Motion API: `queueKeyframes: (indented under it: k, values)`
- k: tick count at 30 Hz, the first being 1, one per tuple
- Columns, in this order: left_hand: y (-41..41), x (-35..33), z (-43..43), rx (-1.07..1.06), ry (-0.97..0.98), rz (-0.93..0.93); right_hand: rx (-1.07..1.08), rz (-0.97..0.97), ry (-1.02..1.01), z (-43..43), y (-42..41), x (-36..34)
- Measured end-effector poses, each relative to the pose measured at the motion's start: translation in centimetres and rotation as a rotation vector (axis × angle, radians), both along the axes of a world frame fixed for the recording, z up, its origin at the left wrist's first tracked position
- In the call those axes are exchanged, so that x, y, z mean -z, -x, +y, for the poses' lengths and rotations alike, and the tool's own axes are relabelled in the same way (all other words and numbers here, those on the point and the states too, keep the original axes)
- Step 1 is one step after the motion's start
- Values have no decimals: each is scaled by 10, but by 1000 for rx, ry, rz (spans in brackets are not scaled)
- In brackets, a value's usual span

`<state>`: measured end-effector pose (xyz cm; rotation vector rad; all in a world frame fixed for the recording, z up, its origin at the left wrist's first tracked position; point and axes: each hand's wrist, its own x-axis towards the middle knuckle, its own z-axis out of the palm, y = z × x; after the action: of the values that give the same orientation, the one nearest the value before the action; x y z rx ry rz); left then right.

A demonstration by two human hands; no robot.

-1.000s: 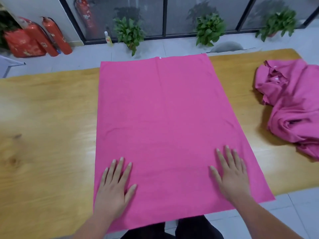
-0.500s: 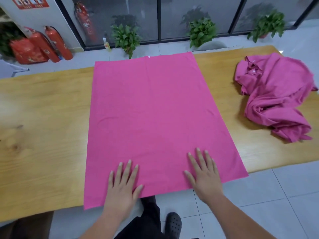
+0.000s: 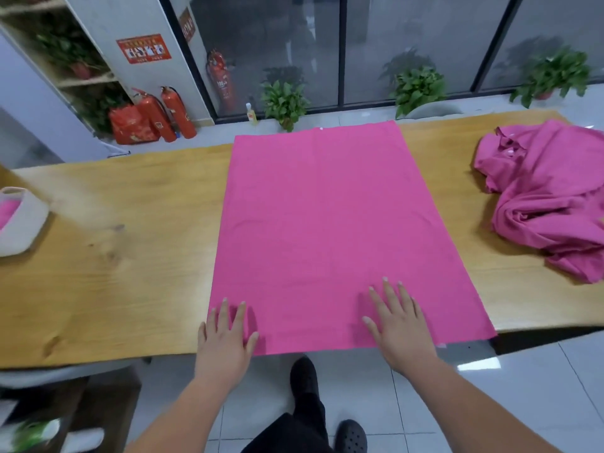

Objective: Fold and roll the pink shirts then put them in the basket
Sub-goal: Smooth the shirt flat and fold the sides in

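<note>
Since half a second ago the left hand (image 3: 224,341) has slid outward to the near left corner of the flat, rectangular folded pink shirt (image 3: 327,223), and both hands now sit wider apart. The left hand lies flat with fingers straight and spread, holding nothing. The right hand (image 3: 400,325) also presses flat and spread on the shirt's near edge, right of the middle. The shirt lies smoothed across the middle of the light wooden desk (image 3: 114,256). A crumpled heap of pink shirts (image 3: 549,191) rests on the desk's right end, well apart. A white fabric basket (image 3: 23,223) with something pink inside stands at the desk's left end.
</note>
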<state>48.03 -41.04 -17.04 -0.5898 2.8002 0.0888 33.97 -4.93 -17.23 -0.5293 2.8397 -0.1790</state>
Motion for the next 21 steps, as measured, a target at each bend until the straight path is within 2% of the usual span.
queueKeyframes:
  k: [3, 9, 15, 21]
  values:
    - [-23, 2, -3, -33, -13, -33, -159, -67, 22, -39, -24, -1]
    - [-55, 1, -27, 114, 48, -63, -103, -118, -45, -46, -48, 8]
    - [-7, -32, -66, 196, -40, 31, -35, -97, -14, -107, -23, -22]
    - [51, -32, -130, 309, -80, 31, -145, -147, 68, -195, -11, -33]
